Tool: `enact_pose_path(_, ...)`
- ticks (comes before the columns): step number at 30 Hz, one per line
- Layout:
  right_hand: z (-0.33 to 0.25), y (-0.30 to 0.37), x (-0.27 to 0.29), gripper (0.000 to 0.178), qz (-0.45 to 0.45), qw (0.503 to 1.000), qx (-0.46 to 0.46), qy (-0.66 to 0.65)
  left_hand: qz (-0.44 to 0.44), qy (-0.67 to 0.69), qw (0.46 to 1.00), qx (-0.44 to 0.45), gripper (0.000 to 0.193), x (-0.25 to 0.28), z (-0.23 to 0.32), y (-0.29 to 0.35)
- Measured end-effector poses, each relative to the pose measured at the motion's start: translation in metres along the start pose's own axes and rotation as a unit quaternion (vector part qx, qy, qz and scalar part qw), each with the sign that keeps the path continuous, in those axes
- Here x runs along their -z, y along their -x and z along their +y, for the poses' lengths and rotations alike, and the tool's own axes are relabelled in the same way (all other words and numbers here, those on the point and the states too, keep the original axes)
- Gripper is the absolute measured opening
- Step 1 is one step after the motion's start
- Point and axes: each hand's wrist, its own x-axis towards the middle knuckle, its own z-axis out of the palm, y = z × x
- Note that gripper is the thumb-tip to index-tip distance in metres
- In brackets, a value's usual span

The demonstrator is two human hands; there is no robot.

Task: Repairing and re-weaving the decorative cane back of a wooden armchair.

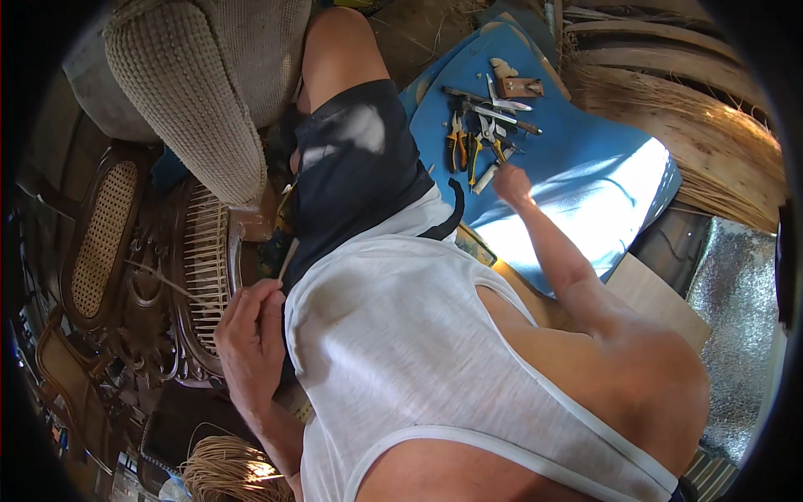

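Observation:
My right hand (512, 186) reaches onto a blue sheet (577, 151), its fingers closed at the near end of a cluster of tools. What is in them, if anything, is hidden. Beside it lie a pale cylindrical piece (483, 179), yellow-handled pruning shears (477, 155) and orange-and-black pliers (456, 144). Farther up are scissors (507, 99) and a long-shafted tool (506, 119). My left hand (255, 343) is beside my lap, fingers pressed together, a thin pale strip (288, 259) rising from the fingertips. A carved wooden frame strung with cane strands (206, 268) stands next to it.
A small wooden block tool (520, 87) sits beyond the scissors. Woven cane panel (104, 238) and carved wood stand at left, below a textured beige cushion (180, 92). A coil of cane (224, 468) lies lower left. Bent boards and fibre bundles (682, 125) fill the right.

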Motion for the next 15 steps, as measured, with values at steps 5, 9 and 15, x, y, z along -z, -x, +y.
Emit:
enact_pose_path(5, -0.017, -0.021, -0.049, 0.067, 0.081, 0.994, 0.051, -0.058, 0.032, 0.158, 0.982, 0.098, 0.014, 0.0, -0.011, 0.0)
enact_pose_path(9, -0.005, -0.042, -0.06, 0.09, 0.018, 0.993, 0.091, 0.072, 0.083, 0.27, 0.943, 0.176, 0.019, 0.014, -0.031, 0.018)
enact_pose_path(15, 0.056, -0.046, 0.029, 0.038, -0.195, 0.98, -0.012, -0.037, 0.14, 0.456, 0.851, 0.221, 0.024, 0.021, -0.068, 0.042)
